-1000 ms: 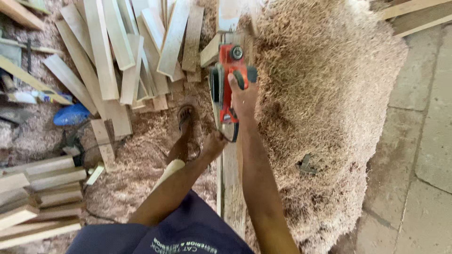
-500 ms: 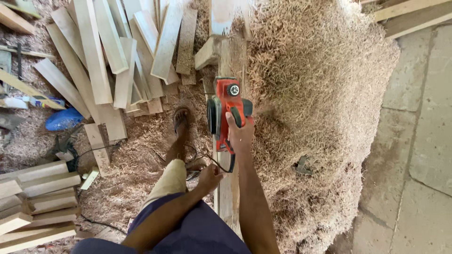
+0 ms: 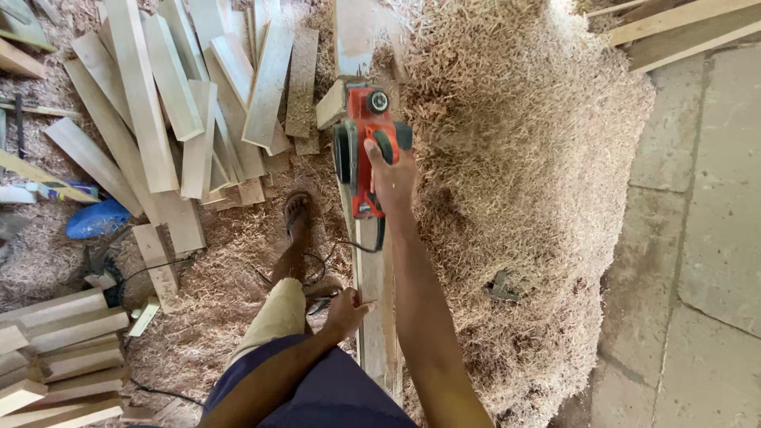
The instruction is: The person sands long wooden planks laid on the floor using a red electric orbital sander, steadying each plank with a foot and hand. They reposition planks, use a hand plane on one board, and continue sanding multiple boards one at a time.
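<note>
Wood shavings heaped on concrete floor — planks, board

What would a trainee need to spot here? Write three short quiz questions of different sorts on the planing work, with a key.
1. True or false: the right hand grips the red electric planer on the long plank.
2. Where do most of the wood shavings lie: A, left of the plank; B, right of it; C, on the stacked boards?
3. What does the left hand touch?

Key: 1 true. 2 B. 3 The plank's near part, at its left edge; it holds no tool.
</note>
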Action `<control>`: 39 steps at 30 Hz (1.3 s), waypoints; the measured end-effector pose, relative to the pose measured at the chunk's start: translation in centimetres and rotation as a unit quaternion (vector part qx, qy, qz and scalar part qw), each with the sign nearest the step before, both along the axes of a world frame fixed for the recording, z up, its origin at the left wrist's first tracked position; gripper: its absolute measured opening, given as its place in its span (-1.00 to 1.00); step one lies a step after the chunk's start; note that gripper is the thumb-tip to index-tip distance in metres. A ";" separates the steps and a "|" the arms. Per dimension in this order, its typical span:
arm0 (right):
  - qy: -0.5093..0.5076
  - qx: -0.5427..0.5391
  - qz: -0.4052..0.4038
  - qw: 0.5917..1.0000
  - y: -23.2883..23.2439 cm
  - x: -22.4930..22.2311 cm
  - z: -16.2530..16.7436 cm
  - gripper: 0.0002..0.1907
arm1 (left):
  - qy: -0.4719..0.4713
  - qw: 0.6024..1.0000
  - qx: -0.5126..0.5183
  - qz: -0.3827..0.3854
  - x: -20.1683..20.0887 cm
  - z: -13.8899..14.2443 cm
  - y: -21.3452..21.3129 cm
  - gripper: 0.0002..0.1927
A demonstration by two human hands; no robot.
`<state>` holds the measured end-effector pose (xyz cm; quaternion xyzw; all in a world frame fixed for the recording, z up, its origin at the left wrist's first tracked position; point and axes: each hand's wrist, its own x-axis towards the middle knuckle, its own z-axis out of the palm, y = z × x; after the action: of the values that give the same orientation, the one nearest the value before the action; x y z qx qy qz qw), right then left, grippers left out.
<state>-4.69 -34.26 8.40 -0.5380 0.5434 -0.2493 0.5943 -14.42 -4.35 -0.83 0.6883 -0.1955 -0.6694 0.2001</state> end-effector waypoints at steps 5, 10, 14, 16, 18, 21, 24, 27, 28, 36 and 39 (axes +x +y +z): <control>0.025 -0.039 0.005 0.999 -0.3 -0.7 0.4 -0.58 | 0.020 0.994 -0.099 0.042 1.2 -0.3 0.7 -0.59; 0.012 0.084 -0.073 0.994 8.9 -10.8 4.5 -0.65 | -0.025 0.993 -0.072 0.096 5.3 -0.7 1.0 -0.60; 0.184 0.148 -0.135 0.962 21.3 -23.3 7.4 -0.56 | -0.047 0.988 -0.086 0.121 5.3 -0.3 -0.6 -0.58; 0.309 0.135 -0.096 0.936 27.1 -29.5 8.3 -0.50 | -0.072 0.986 -0.112 0.102 3.8 0.3 -1.9 -0.54; 0.299 0.192 -0.145 0.924 32.6 -34.6 8.4 -0.51 | -0.063 0.991 -0.075 0.090 2.1 0.9 -3.3 -0.50; 0.370 0.066 -0.195 0.906 39.9 -40.6 8.3 -0.43 | -0.159 0.986 -0.040 0.040 -0.4 1.7 -4.5 -0.66; 0.270 0.213 -0.274 0.898 46.0 -44.2 8.2 -0.49 | -0.250 0.964 -0.057 -0.073 -3.0 2.3 -5.9 -0.65; 0.287 0.206 -0.299 0.886 49.5 -45.8 8.3 -0.55 | -0.184 0.983 -0.009 0.011 -5.3 3.3 -7.5 -0.47; 0.311 0.215 -0.292 0.878 50.3 -46.0 8.4 -0.56 | -0.164 0.986 0.012 0.028 -5.8 3.7 -7.9 -0.42; 0.212 0.159 -0.307 0.914 52.5 -45.4 9.1 -0.64 | -0.252 0.967 -0.022 0.018 -7.4 6.4 -8.9 -0.05; 0.207 0.162 -0.307 0.915 52.7 -45.2 9.2 -0.67 | -0.185 0.982 -0.028 0.038 -6.3 5.8 -8.2 -0.11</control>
<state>-49.90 18.45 17.59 -0.2802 0.8255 -0.2115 0.4419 -20.67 -12.55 4.93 0.8015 -0.2213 -0.5163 0.2050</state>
